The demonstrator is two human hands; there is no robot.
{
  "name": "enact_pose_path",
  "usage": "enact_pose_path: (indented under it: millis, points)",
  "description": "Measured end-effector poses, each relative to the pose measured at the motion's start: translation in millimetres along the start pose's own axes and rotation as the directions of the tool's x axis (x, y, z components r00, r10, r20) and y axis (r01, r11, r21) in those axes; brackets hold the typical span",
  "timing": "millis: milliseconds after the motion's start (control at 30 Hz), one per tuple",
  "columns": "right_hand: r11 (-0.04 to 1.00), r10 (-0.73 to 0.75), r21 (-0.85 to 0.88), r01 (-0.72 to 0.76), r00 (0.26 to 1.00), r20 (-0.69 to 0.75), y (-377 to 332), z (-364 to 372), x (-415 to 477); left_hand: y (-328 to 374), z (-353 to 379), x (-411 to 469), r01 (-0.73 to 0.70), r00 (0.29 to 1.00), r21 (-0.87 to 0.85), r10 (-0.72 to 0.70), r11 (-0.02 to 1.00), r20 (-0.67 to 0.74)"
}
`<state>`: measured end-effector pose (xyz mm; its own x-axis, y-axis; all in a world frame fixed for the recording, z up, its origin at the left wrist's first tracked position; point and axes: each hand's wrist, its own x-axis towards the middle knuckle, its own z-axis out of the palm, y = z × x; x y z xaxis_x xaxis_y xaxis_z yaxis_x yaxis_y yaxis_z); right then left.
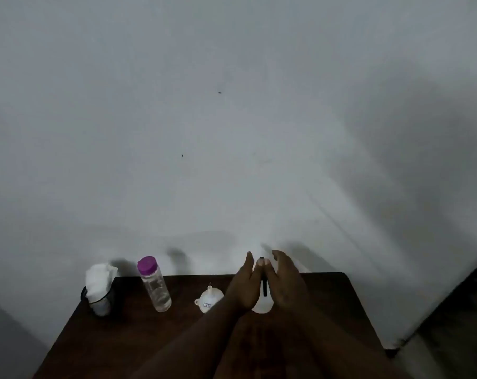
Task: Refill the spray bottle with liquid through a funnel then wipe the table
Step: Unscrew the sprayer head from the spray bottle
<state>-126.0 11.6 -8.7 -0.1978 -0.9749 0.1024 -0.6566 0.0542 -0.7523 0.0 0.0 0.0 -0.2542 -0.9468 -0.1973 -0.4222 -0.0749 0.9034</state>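
The person's left hand (243,285) and right hand (285,280) are flanking the spray bottle (262,306) near the back of the table (341,291), fingers looking straight. Whether they are pressing it is unclear. The funnel (208,298) is sitting just left of it, spout up. The bottle is probably standing light and near-empty, so a loose hold while unscrewing its head is risking a tip toward the funnel.

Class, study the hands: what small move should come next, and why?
Probably grip the spray bottle and unscrew its top: the left hand and right hand flank it, its top is still on, and the funnel lies beside it.
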Motion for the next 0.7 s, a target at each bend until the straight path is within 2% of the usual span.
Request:
enact_pose_path:
  millis: [167, 233, 400, 533, 700]
  points:
    - [0.983, 0.151, 0.084, -0.161, 0.982, 0.11, 3.5, 10.1, 8.5, -7.2, 7.2, 7.0, 0.058, 0.998, -0.223, -0.051, 0.973, 0.037]
    - [0.983, 0.151, 0.09, -0.162, 0.982, 0.116, 8.6, 16.6, 12.2, -5.4, 8.7, 8.6, 0.064, 0.997, -0.271, -0.053, 0.96, 0.049]
    - [0.996, 0.088, 0.011, -0.089, 0.995, 0.048, 6.3, 20.7, 14.0, -11.0, 12.8, 10.9, 0.052, 0.998, -0.284, -0.043, 0.957, 0.041]
    - [0.994, 0.081, -0.074, -0.078, 0.996, 0.043, 6.7, 21.9, 15.2, -9.9, 11.9, 8.1, 0.039, 0.999, -0.253, -0.032, 0.967, 0.034]
    - [0.993, 0.072, -0.093, -0.068, 0.996, 0.05, 9.2, 20.3, 11.0, -11.2, 12.6, 0.9, 0.019, 1.0, -0.243, -0.015, 0.97, 0.019]
